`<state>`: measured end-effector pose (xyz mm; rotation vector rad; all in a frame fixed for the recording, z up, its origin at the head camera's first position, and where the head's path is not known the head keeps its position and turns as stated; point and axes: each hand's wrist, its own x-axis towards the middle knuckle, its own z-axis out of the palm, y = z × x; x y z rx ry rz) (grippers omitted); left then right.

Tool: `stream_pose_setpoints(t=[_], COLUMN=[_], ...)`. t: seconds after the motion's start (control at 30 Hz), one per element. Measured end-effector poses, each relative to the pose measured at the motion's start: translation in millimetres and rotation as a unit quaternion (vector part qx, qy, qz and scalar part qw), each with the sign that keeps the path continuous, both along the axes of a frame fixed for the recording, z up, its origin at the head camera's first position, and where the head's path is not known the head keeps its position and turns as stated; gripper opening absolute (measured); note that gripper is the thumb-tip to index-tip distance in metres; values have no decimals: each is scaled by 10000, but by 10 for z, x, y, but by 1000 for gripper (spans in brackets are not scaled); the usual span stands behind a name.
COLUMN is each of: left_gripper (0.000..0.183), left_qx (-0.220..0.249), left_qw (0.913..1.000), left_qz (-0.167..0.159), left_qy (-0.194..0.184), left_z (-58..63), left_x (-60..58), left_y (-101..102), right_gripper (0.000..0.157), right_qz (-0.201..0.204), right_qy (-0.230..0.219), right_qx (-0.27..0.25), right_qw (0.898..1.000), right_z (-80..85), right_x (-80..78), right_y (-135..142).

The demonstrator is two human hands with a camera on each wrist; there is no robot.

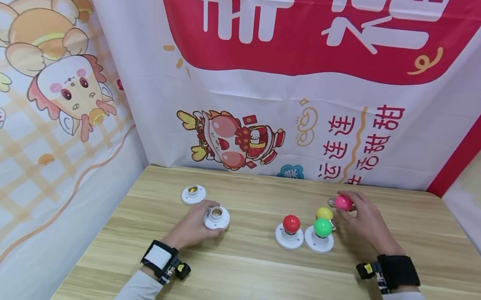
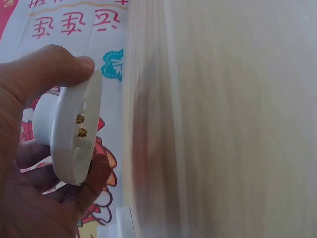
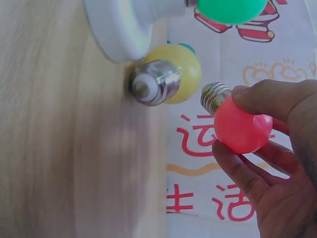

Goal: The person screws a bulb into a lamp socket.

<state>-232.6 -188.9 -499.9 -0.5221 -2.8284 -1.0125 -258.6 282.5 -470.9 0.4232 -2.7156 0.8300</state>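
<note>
Far left, flat on the wooden table (image 1: 245, 287): white socket (image 1: 193, 194), no bulb in it. Just right of that, left hand (image 1: 193, 229) gripping a second socket (image 1: 216, 219) by its rim, thumb opposite fingers, mouth upward, underside with brass screws (image 2: 80, 132) just off the wood. Looks like stiff plastic, probably light; best taken by the rim, mouth left free. Farther right, side by side: red bulb (image 1: 291, 224) upright in a white base (image 1: 288, 242), green bulb (image 1: 323, 227) upright in a matching base (image 1: 318, 244). Behind green: yellow bulb (image 1: 325, 213) on its side, likely to roll if nudged. Far right, right hand (image 1: 364, 220) pinching a pink bulb (image 1: 344, 203) by the globe, raised, threaded end (image 3: 214, 97) pointing left, uncovered. Judged light, smooth, perhaps slippery; glass or plastic, cannot tell, so treat as fragile. Hold gently round the globe, off the threads.
</note>
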Motion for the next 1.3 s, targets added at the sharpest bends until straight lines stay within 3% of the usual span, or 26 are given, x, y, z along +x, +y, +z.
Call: stream_pose_setpoints(t=[0.33, 0.6, 0.87, 1.3], left_gripper=[75, 76, 78, 77], left_qx=[65, -33, -78, -9], left_qw=[9991, 9964, 9934, 9888], left_qz=[-406, -842, -1140, -1460], left_qy=[-34, 64, 126, 302], left_z=[-7, 41, 75, 101], left_x=[-37, -71, -93, -81], left_y=[273, 523, 697, 847], right_gripper=[58, 55, 55, 62], right_qz=[135, 484, 1066, 1379], right_qy=[165, 720, 1266, 1037], right_qx=[36, 172, 507, 527], right_qw=[9998, 9961, 9849, 9836], right_z=[186, 336, 458, 581], right_x=[65, 167, 246, 368], right_y=[-187, -320, -511, -785])
